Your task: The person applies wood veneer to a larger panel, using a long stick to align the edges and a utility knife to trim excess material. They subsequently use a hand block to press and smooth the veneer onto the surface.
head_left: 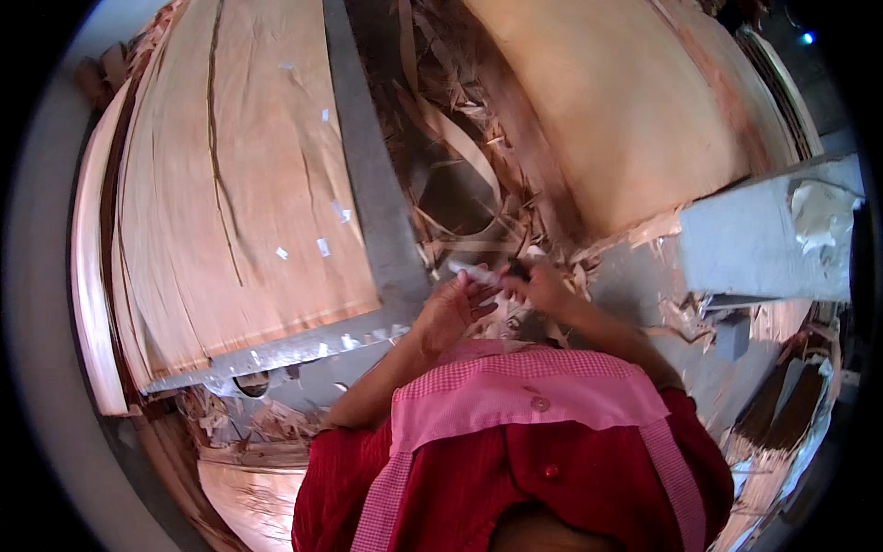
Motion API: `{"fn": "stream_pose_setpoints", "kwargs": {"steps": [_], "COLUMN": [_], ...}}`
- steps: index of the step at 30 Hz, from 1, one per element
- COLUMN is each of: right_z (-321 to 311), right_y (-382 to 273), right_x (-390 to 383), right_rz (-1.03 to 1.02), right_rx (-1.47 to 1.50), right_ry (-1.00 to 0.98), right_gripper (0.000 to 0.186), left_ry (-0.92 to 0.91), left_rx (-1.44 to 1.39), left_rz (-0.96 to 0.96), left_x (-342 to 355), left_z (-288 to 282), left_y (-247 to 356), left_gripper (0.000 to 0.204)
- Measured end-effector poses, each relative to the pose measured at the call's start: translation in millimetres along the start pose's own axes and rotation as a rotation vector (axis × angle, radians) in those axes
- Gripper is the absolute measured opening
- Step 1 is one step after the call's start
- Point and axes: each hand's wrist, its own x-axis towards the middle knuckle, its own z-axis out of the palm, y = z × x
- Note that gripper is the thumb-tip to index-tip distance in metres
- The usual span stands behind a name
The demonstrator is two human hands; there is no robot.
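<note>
**Slim pale object (472, 270) slanted between two hands**

The slim pale object was positioned in front of the pink apron (543, 400), over the scrap-strewn gap between two spreads of wood veneer. Its long axis was laid mostly sideways, with a slight slant: the left end was pointed toward the grey desk (391, 216) and set a little farther from the body, while the right end was directed toward the right hand (544, 287). Its exact kind was obscured by blur.

A small dark piece (518, 269) was gripped by the bent fingers of the right hand; whether it was joined to the pale object could not be told. The left hand (451, 308) was held just below the pale object, palm partly upturned and fingers bent and slightly parted; whether the object was pinched there could not be made out.

On the left, the desk was covered by a veneer sheet (262, 184), marked by a long dark split and dotted with small white patches. On the right, a smooth veneer stack (635, 101) was seen beside a grey block (773, 235). Curled wood scraps (501, 152) were strewn between.
</note>
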Motion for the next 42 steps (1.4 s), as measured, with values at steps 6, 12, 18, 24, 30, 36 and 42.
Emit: {"fn": "stream_pose_setpoints", "kwargs": {"steps": [6, 12, 18, 24, 30, 36, 42], "right_z": [-62, -121, -168, -194, -172, -204, -234], "right_y": [19, -15, -64, -120, -150, -251, -336], "right_x": [-4, 77, 175, 263, 394, 579, 755], "right_rz": [-0.16, -0.688, -0.315, -0.452, -0.516, -0.31, -0.249], "right_rx": [-0.079, -0.069, 0.087, 0.017, -0.111, 0.247, 0.134], "right_ry": [-0.02, -0.183, -0.439, -0.676, -0.725, -0.887, -0.893], "right_gripper": [0.027, 0.041, 0.022, 0.015, 0.014, 0.016, 0.018], "left_ry": [0.412, 0.269, 0.316, 0.489, 0.561, 1.085, 1.799], "left_rx": [0.483, 0.522, 0.305, 0.271, 0.127, 0.381, 1.413], "left_rz": [0.531, 0.706, 0.93, 0.996, 1.159, 1.352, 0.841], "left_x": [63, 124, 186, 212, 248, 273, 292], "left_z": [49, 63, 90, 110, 70, -2, -71], "left_y": [-34, -4, 68, 140, 229, 386, 541], "left_gripper": [0.016, 0.017, 0.017, 0.019, 0.029, 0.05, 0.047]}}
